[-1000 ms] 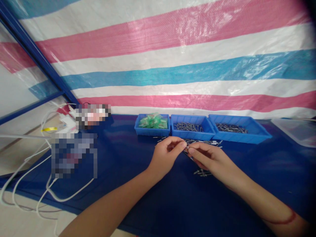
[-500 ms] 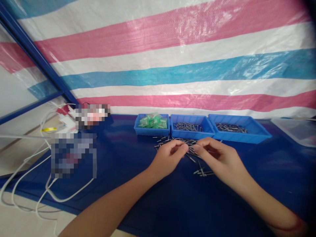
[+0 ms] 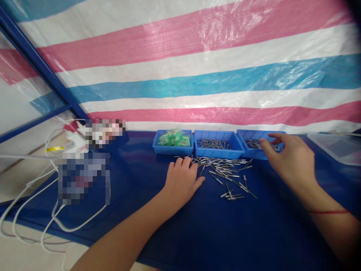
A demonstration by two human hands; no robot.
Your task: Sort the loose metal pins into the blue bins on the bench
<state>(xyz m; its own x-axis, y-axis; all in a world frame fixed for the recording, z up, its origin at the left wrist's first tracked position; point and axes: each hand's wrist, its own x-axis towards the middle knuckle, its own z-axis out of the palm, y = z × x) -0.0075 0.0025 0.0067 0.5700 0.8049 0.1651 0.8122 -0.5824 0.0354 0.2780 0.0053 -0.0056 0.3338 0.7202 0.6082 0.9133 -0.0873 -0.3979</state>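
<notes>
My left hand (image 3: 182,180) lies palm down on the blue table at the left end of a loose pile of metal blind rivets (image 3: 222,165), its thumb apart from the fingers. My right hand (image 3: 293,158) is over the right blue bin (image 3: 242,137), thumb and forefinger apart, and I see nothing held between them. Dark metal rivets (image 3: 254,144) lie in that bin, partly hidden by the fingers. The middle blue bin (image 3: 220,152) holds more rivets. A smaller group of rivets (image 3: 232,194) lies crossed on the table between my hands.
The left blue bin (image 3: 172,150) holds green-and-clear small packets (image 3: 175,138). At the far right stands a clear plastic container (image 3: 332,148). White cables (image 3: 81,225) and blurred-out items are on the left. A striped plastic sheet (image 3: 180,86) hangs behind the table (image 3: 214,233).
My hands were together over the rivet pile and have parted. The left came down onto the table; the right moved right and up to the right bin. More rivets now show.
</notes>
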